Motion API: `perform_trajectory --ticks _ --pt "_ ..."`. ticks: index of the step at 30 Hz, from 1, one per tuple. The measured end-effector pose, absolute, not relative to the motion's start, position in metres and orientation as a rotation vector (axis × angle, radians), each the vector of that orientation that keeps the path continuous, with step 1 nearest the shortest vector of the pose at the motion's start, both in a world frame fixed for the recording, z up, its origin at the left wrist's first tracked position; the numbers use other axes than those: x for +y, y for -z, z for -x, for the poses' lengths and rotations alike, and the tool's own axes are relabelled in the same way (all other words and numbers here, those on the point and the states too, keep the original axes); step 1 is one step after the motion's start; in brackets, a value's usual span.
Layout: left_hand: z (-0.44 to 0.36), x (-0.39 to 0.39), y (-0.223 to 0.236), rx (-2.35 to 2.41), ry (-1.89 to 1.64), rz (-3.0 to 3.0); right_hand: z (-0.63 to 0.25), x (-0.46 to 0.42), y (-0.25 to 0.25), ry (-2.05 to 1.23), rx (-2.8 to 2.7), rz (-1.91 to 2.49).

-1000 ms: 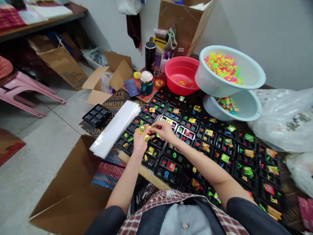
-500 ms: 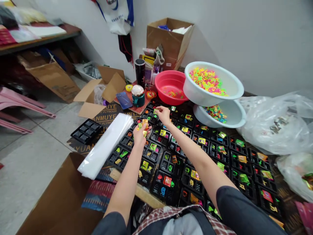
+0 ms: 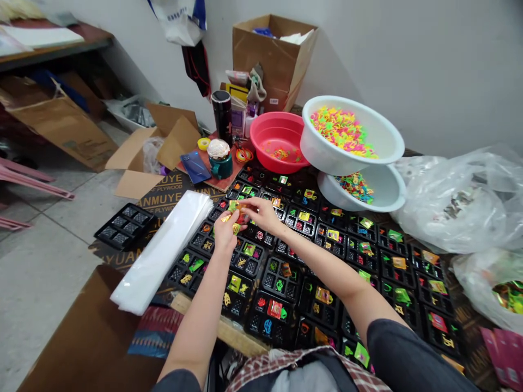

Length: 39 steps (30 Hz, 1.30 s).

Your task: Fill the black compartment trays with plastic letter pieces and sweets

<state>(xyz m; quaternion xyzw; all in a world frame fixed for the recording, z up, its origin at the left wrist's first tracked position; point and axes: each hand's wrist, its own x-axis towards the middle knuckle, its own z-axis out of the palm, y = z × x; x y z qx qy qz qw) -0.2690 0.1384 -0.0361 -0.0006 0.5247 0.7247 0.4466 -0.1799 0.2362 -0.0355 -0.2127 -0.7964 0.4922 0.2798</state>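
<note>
My left hand is closed around several small shiny candy packets, orange and yellow-green. Against those packets, the fingers of my right hand are pinched; whether a packet is between them is hard to make out. Both hands hover over rows of black compartment trays. Many trays hold a small packet, such as a red one, along with bright plastic rings and gold-coloured pieces. My hands hide parts of the trays beneath them.
A stack of clear plastic bags lies left of the trays, beside a separate black tray. Behind stand a red basin and two stacked pale basins with colourful pieces. A mug and phone sit further left.
My right hand has come back from a far tray to the packets in my left hand. A green packet now lies in that far tray. The view has shifted slightly.
</note>
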Motion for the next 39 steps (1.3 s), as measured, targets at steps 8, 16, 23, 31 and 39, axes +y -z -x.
perform_trajectory --ticks 8,16,23,31,39 --pt "0.264 0.137 0.03 1.27 -1.764 0.024 0.208 0.336 0.055 -0.829 -1.969 1.011" --pt "0.263 0.135 0.023 1.253 -1.743 0.044 0.238 0.377 0.06 -0.687 -2.289 1.25" --pt "0.263 0.136 0.024 1.272 -1.727 -0.031 0.191 0.288 0.026 -0.769 -2.372 0.643" --pt "0.245 0.145 0.025 1.383 -1.609 -0.196 0.013 0.183 0.031 -0.749 -2.275 0.925" --pt "0.242 0.154 0.028 1.398 -1.432 -0.334 -0.186 0.064 0.04 -0.203 -1.717 1.777"
